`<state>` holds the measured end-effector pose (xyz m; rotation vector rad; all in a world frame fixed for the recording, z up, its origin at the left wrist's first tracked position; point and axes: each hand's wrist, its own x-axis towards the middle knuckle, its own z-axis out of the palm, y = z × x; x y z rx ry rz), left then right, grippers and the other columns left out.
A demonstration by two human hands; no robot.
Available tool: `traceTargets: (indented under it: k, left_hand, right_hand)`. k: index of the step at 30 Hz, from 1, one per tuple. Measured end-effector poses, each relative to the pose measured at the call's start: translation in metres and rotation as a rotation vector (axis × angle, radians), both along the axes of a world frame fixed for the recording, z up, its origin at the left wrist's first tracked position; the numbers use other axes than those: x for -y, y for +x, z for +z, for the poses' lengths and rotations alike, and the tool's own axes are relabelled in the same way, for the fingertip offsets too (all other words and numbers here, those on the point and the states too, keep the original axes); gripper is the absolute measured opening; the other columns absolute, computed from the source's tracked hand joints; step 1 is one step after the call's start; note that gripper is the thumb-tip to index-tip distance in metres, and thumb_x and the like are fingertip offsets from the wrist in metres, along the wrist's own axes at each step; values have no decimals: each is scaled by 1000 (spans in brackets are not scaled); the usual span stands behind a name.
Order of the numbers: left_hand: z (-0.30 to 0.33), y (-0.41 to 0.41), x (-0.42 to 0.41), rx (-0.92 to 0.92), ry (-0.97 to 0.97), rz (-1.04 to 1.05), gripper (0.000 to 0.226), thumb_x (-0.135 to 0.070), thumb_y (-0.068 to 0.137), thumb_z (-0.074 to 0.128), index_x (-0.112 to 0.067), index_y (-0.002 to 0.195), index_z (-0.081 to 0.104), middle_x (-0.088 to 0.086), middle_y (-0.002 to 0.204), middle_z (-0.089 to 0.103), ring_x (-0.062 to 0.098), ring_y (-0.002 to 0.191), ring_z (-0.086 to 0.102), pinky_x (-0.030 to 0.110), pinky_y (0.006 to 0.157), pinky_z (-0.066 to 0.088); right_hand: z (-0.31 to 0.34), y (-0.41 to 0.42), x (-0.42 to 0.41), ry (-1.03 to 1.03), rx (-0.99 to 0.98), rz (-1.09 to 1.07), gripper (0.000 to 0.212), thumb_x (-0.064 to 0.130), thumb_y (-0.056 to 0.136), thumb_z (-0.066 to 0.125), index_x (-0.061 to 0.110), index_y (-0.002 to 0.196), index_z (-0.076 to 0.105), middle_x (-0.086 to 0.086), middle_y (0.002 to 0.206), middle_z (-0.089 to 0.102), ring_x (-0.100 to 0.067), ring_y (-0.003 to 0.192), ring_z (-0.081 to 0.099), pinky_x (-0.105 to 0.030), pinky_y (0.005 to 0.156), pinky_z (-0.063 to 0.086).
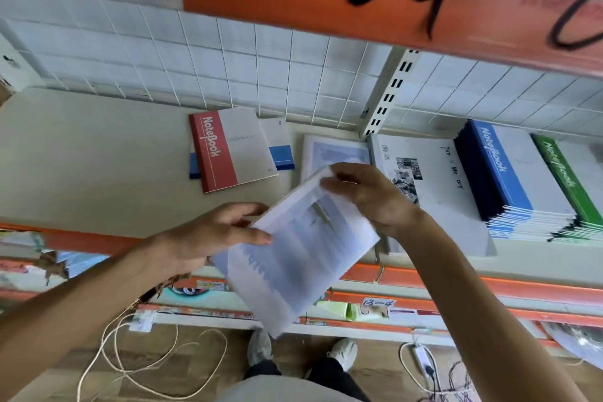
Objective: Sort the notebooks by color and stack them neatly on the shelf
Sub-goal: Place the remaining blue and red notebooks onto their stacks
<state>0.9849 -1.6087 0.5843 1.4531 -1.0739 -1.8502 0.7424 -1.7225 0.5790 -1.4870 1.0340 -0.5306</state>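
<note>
- Held in the air over the front edge of the shelf (98,147): a pale blue-and-white notebook (293,251), blurred, its long axis running diagonally from upper right near the shelf down toward the lower left over the floor.
- Right hand (365,196) at the notebook's far upper corner, fingers curled over the top edge and gripping it; palm side hidden.
- Left hand (208,235) at the near left edge, thumb on top and fingers apparently underneath, pinching the cover; exact finger lay beneath cannot be told.
- Directly beyond the right hand, just behind the held notebook: a similar pale picture-cover notebook (336,150) lying flat on the shelf, likely the matching pile.
- Right hand nearer that pile than the left; judged move is a short push forward and a swing of the long axis to lie square with the pile.
- To the right of that pile, a white photo-cover stack (437,179), then a blue NoteBook stack (509,173) and a green NoteBook stack (567,173), each tidy and side by side.
- To the left, apart from the rest: a red NoteBook (228,147) lying skewed on top of a blue-and-white notebook (280,147), not yet sorted.
- Sorting judged partway done.
</note>
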Motion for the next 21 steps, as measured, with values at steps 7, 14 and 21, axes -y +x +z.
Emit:
traceTargets:
  k: [7, 14, 21]
  left_hand:
    - [-19, 24, 14, -179, 14, 305, 92, -34, 34, 98, -11, 116, 63, 18, 115, 68, 34, 98, 69, 36, 73, 61]
    - [-19, 16, 25, 11, -52, 365, 80, -14, 75, 69, -13, 147, 32, 14, 91, 73, 26, 67, 70, 35, 63, 61]
    - [-21, 10, 39, 159, -142, 289, 54, -12, 85, 68, -10, 136, 49, 19, 97, 67, 21, 72, 70, 28, 58, 57]
  right_hand:
    - [-17, -15, -17, 382, 484, -610, 6, 7, 98, 58, 12, 94, 58, -10, 83, 67, -22, 73, 68, -37, 70, 59]
    - [-11, -37, -40, 117, 78, -415, 7, 8, 94, 66, 9, 95, 59, -11, 86, 64, -19, 74, 63, -25, 55, 52]
    - [-6, -43, -47, -173, -349, -26, 14, 28, 101, 57, 17, 94, 60, 7, 69, 66, -3, 55, 51, -18, 51, 38]
